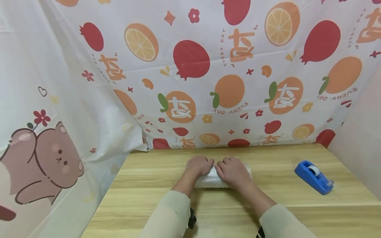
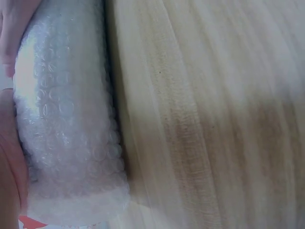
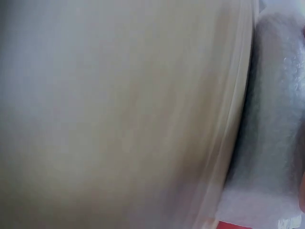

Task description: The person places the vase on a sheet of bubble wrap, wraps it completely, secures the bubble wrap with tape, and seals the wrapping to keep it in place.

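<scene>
A bundle of clear bubble wrap (image 1: 210, 181) lies crosswise on the wooden table in the head view, rolled into a thick cylinder. My left hand (image 1: 198, 166) grips its left part from above, and my right hand (image 1: 234, 172) holds it right of the middle. Both thumbs point inward, close to each other. In the left wrist view the rounded bubble wrap (image 2: 66, 119) shows its bubbles clearly, with skin along its left side. The right wrist view has the same bubble wrap (image 3: 271, 124) at its right edge, blurred. Whatever may be inside the roll is hidden.
A blue tape dispenser (image 1: 314, 177) with a roll of clear tape stands on the right of the wooden table (image 1: 143, 205). Behind the table hangs a fruit-print curtain (image 1: 190, 89), and a bear-print sheet (image 1: 59, 158) hangs at the left.
</scene>
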`<action>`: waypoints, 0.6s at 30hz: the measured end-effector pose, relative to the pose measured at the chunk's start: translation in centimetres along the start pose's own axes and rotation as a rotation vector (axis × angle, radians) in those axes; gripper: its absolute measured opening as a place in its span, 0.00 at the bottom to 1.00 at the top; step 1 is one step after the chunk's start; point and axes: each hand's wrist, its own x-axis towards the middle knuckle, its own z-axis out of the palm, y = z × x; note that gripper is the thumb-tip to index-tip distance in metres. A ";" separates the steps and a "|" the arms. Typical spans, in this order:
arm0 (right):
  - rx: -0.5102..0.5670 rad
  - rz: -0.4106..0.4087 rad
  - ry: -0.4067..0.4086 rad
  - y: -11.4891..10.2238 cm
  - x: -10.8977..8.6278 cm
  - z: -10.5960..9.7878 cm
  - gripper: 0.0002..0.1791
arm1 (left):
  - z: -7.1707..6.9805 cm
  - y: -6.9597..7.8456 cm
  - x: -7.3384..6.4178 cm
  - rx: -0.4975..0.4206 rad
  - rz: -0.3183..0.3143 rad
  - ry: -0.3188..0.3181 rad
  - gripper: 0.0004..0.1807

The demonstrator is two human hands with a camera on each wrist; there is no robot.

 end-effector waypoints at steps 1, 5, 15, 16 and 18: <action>0.000 0.003 -0.009 -0.1 -0.1 -0.1 0.20 | 0.0 0.0 0.1 0.001 -0.001 0.004 0.31; -0.018 0.027 -0.091 -0.1 -0.1 -0.4 0.29 | -0.2 0.0 0.2 0.000 -0.002 0.010 0.32; -0.016 -0.013 -0.261 0.3 -0.1 -0.4 0.55 | -0.1 -0.1 0.5 -0.035 -0.004 -0.002 0.32; -0.008 -0.018 -0.263 0.4 -0.1 -0.5 0.56 | -0.1 -0.1 0.5 -0.041 -0.007 -0.007 0.32; 0.001 -0.024 -0.276 0.5 -0.1 -0.6 0.57 | -0.1 -0.1 0.6 -0.049 -0.012 -0.016 0.32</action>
